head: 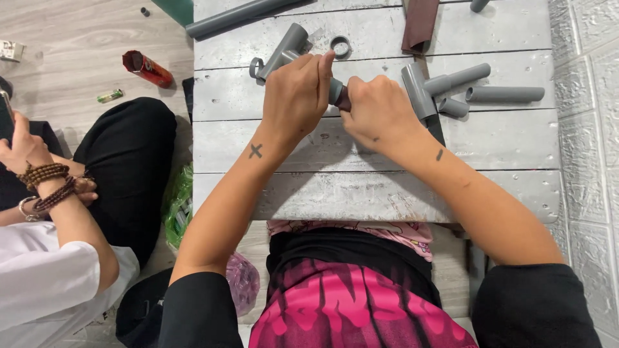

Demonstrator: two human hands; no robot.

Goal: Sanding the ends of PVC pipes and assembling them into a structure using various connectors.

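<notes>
Both forearms bare and converging, left hand [298, 96] and right hand [376, 111] clenched knuckle to knuckle.

grey pipe fitting [335, 89] held btwn hands, above table

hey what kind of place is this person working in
Probably a makeshift home or small-workshop spot for plumbing work: both hands, left hand and right hand, hold a grey pipe fitting over a low painted plank table strewn with pipe pieces.
</notes>
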